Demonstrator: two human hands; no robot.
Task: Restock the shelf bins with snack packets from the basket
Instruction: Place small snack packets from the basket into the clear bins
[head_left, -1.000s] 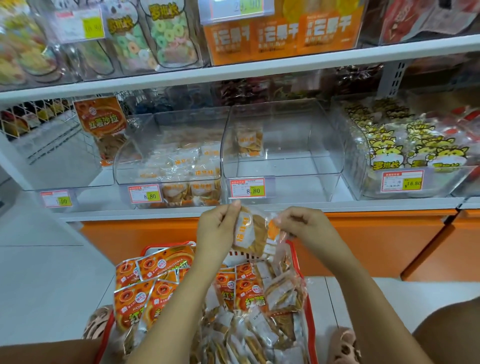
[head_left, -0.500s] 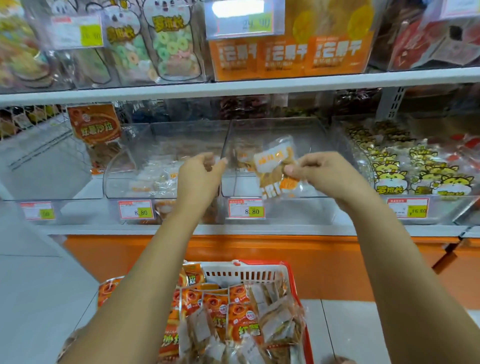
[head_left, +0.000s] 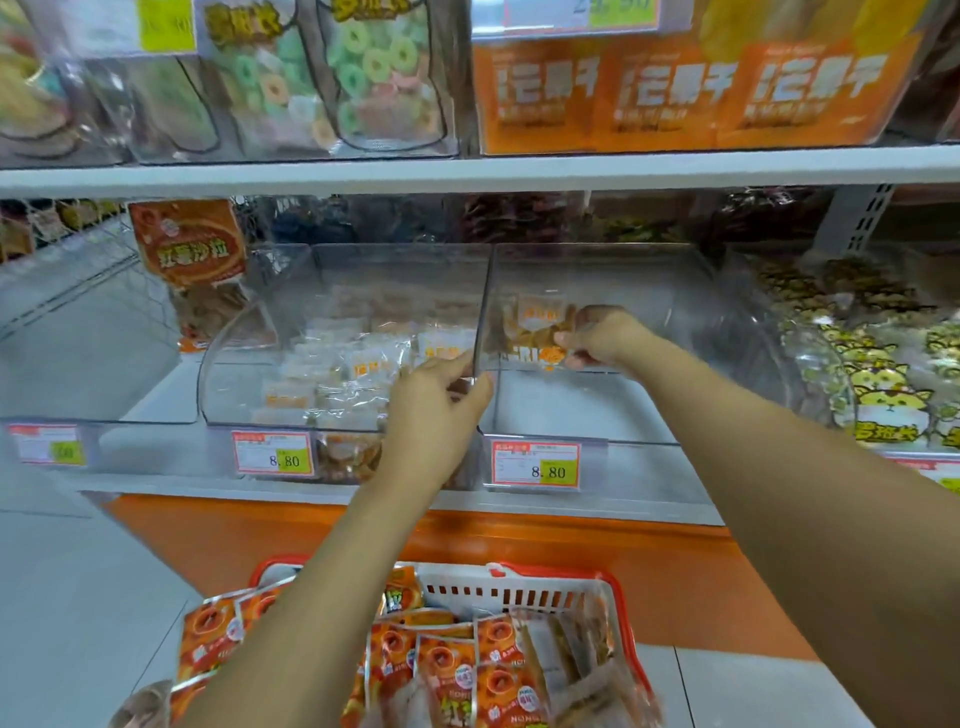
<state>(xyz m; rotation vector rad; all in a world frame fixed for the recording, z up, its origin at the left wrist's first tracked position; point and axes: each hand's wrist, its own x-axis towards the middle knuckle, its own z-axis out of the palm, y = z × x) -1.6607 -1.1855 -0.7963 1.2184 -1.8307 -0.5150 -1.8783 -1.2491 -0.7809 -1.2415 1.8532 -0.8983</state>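
Snack packet (head_left: 535, 332) pinched by right hand (head_left: 602, 338) inside clear bin (head_left: 597, 405), left hand (head_left: 436, 410) gripping its wall, packets (head_left: 447, 670) filling basket (head_left: 519, 592)

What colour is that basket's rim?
The basket rim is red, its slatted wall white; the head view shows it best.

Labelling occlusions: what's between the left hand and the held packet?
Head view: only the clear bin wall, which the left hand pinches, separates it from the snack packet the right hand holds.
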